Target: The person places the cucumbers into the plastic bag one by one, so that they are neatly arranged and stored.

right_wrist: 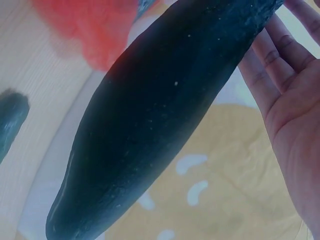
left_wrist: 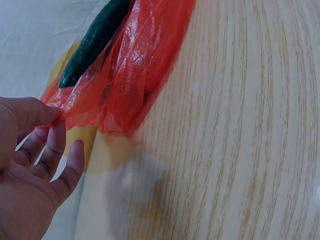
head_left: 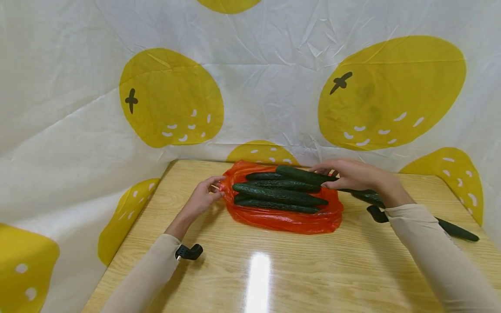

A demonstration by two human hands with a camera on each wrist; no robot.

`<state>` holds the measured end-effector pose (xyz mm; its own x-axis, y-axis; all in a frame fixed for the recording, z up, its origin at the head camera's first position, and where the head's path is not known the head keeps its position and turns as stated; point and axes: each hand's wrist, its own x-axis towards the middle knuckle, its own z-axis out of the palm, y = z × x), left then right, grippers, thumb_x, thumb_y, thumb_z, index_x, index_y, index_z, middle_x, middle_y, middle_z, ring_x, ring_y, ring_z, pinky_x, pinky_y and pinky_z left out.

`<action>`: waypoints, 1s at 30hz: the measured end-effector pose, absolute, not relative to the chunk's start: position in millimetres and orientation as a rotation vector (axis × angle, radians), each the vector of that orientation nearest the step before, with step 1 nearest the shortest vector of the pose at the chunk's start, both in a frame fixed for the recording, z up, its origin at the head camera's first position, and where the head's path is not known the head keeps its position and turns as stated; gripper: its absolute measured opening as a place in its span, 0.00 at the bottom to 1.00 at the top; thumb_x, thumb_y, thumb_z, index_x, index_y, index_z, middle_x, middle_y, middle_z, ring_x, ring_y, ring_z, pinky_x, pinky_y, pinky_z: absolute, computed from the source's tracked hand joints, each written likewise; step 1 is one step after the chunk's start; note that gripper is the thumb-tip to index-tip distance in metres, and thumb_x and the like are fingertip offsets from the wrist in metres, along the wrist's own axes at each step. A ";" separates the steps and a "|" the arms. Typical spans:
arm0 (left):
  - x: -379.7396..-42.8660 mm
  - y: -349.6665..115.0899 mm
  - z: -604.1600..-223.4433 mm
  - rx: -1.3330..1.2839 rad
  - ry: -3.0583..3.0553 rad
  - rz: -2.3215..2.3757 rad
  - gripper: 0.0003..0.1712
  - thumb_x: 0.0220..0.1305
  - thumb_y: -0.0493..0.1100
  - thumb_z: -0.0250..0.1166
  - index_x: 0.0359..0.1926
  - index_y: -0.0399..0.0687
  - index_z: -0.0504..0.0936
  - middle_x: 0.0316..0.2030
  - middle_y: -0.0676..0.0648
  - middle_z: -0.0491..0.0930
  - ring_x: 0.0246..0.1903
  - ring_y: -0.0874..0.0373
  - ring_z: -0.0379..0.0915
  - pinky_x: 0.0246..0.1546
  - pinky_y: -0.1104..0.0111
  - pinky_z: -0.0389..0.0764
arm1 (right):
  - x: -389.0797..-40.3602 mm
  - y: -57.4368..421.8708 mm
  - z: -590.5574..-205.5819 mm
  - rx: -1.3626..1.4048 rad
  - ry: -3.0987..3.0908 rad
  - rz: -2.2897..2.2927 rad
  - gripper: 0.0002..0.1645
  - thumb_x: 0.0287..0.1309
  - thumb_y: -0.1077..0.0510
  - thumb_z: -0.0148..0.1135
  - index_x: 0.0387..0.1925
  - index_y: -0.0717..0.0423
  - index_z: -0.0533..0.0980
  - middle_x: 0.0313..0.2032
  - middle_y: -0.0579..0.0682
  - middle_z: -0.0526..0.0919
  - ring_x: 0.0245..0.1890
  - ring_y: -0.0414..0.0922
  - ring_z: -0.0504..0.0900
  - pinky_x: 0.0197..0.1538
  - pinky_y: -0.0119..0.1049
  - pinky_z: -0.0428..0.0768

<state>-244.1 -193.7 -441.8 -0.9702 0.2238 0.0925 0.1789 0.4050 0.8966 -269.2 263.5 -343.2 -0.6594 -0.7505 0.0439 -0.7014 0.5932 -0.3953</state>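
Note:
A red plastic bag (head_left: pixel 289 221) lies on the table with several dark green cucumbers (head_left: pixel 279 194) lying lengthwise on it. My left hand (head_left: pixel 204 193) pinches the bag's left edge between thumb and forefinger, while the other fingers stay spread, as the left wrist view shows. Over the back right of the pile, my right hand (head_left: pixel 352 176) grips another cucumber (right_wrist: pixel 150 125) near its middle. Its left end is above the other cucumbers and its right end points away from the bag. In the right wrist view, the thumb is out of sight.
Right of the bag, a loose cucumber (head_left: pixel 368 198) is partly hidden behind my right wrist, and a dark green cucumber end (head_left: pixel 458 230) shows beyond my right forearm. A white cloth with yellow fruit prints (head_left: pixel 270 100) hangs behind the wooden table (head_left: pixel 219 269).

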 end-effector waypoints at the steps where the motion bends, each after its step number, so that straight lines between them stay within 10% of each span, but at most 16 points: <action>1: -244.3 -193.9 -441.9 0.369 2.599 1.647 0.27 0.66 0.29 0.65 0.66 0.40 0.76 0.47 0.38 0.78 0.39 0.50 0.73 0.34 0.71 0.76 | -270.3 260.5 -343.2 -1.243 2.683 -0.587 0.29 0.63 0.57 0.69 0.65 0.47 0.76 0.56 0.46 0.83 0.48 0.43 0.83 0.49 0.44 0.83; 30: -241.5 -197.3 -435.8 0.382 2.592 1.652 0.27 0.66 0.28 0.65 0.66 0.38 0.76 0.46 0.38 0.76 0.39 0.51 0.73 0.35 0.70 0.77 | -309.0 179.2 -365.8 -1.448 2.539 -0.565 0.28 0.66 0.57 0.66 0.66 0.54 0.75 0.58 0.52 0.82 0.55 0.49 0.83 0.57 0.51 0.80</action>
<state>-241.5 -197.3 -435.8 -0.9686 0.2300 0.0946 0.1829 0.4010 0.8976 -309.0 179.2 -365.8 -0.5162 -0.8554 0.0435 -0.7931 0.4582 -0.4012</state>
